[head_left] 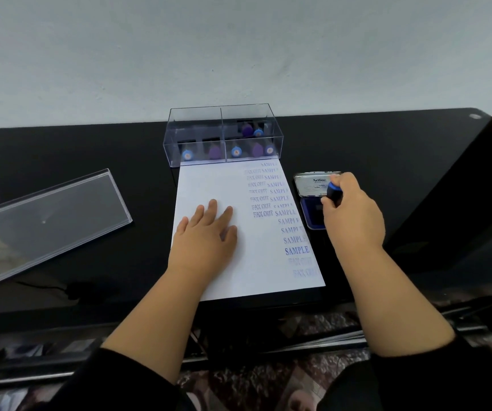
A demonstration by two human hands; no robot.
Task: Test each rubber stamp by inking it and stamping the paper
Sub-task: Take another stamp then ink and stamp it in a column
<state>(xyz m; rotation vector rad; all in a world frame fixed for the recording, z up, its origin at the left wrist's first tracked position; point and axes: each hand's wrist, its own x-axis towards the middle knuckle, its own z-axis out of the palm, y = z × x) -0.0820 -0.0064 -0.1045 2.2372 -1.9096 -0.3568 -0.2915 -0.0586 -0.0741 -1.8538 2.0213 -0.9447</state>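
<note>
Nearest, the left hand (206,232) lies flat with straight fingers on the white sheet of paper (224,185), pinning that light, slide-prone sheet to the black worktop (90,149). Just right, the right hand (352,216) curls its fingers round the small blue-capped rubber stamp (334,191), held over the open blue ink pad (312,215); light and rigid, it is best held by its knob. Behind stands the clear plastic box (222,134) of stamps.
</note>
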